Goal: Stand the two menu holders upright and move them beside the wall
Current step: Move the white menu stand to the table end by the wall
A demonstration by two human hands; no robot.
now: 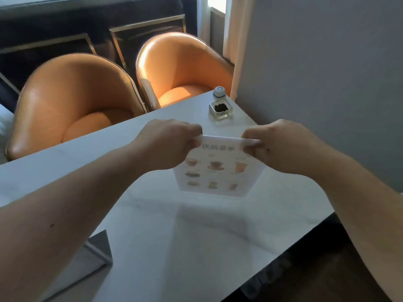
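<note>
Both hands pinch the top edge of one clear acrylic menu holder with a white drinks card inside [218,171]: the left hand [168,144] has a narrow grip closed on the upper left corner, and the right hand [281,144] has the same narrow grip closed on the upper right corner. The holder stands nearly upright, its printed face turned toward the camera, showing rows of cups and glasses under a line of dark characters. Its lower edge is at the surface of the pale marble-patterned bench [196,236], though whether it rests there or hangs just above cannot be told. It sits toward the right side of the bench, near the grey wall [327,73] but apart from it.

From the head view, a second menu holder of clear acrylic with a white sheet [91,256] lies near the lower left, partly hidden behind the left forearm; it is tilted low rather than upright and is well apart from the wall. Beyond the hands, close to the far right corner of the bench, stands a small square glass dish holding dark matter [220,110], and just behind it a small round white and black device [218,91]. Two orange leather tub chairs [72,101] face the far edge of the bench.
</note>
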